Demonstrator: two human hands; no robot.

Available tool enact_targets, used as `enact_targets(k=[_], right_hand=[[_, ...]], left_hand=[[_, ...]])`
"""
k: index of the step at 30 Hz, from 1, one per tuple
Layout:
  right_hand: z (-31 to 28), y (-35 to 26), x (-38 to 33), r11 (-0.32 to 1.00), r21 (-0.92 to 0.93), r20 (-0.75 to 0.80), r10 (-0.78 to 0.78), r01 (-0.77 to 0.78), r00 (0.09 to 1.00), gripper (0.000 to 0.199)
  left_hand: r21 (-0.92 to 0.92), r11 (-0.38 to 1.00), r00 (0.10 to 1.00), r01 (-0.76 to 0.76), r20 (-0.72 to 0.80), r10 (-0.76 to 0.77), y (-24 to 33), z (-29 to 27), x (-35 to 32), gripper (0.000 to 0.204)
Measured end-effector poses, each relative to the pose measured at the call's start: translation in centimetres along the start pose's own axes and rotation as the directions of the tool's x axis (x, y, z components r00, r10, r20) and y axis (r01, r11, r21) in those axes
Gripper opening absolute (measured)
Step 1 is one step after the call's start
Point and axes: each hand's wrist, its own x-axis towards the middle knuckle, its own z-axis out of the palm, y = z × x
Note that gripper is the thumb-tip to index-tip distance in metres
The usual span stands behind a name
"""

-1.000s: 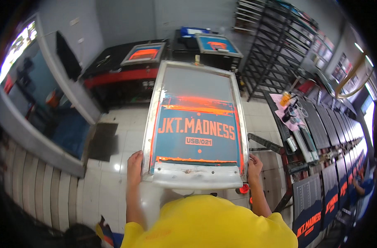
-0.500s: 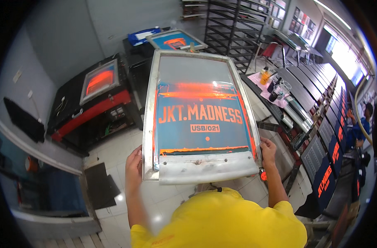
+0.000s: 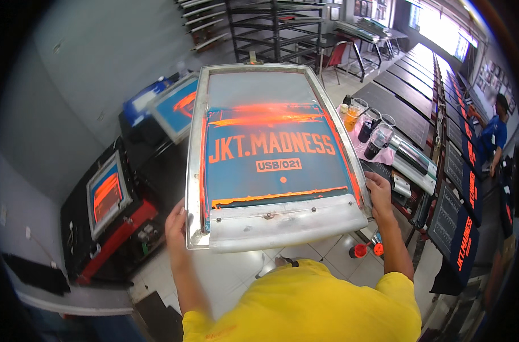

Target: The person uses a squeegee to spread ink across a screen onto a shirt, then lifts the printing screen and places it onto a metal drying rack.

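Both hands clamped on the screen-printing frame [image 3: 271, 154], held flat at frame centre: left hand [image 3: 177, 225] fingers wrapped on lower-left edge, right hand [image 3: 379, 194] on lower-right edge. Ink cups [image 3: 368, 125] on bench [image 3: 402, 108], right.

Both arms come up from the bottom of the picture, out of short yellow sleeves. They are bare and reach up and forward, spread wide apart.

The left hand [image 3: 177, 225] sits lower on the left side. Its fingers are curled around a metal edge, and the thumb shows on the near side. The left wrist is bent a little and the forearm slants down to the body.

The right hand [image 3: 379, 194] is a bit higher on the right side. Its fingers wrap around the other edge. The right forearm runs almost straight down to the sleeve.
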Motion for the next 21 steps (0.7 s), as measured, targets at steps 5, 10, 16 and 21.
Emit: enact_targets(k=[5, 10, 16, 21], right_hand=[[2.0, -2.0, 5.7, 1.000, 0.019, -0.041, 0.003, -0.002, 0.999, 0.037], [3.2, -4.8, 10.9, 1.000, -0.025, -0.116, -0.019, 0.016, 0.993, 0.038], [2.2, -7.2, 18.1, 0.996, -0.082, -0.202, 0.022, -0.039, 0.979, 0.038], [-0.4, -8.5, 24.6, 0.973, -0.229, -0.243, -0.068, 0.011, 0.968, 0.039]], left_hand=[[0.010, 0.999, 0.998, 0.031, 0.057, -0.032, 1.5, 3.9, 8.3, 0.046], [0.022, 0.999, 0.988, 0.041, 0.148, -0.043, 1.2, 5.8, 17.7, 0.045], [-0.087, 0.992, 0.943, 0.091, 0.328, -0.058, -0.5, 10.0, 27.6, 0.048], [-0.144, 0.969, 0.861, 0.200, 0.498, -0.104, -3.6, 14.8, 36.6, 0.045]])
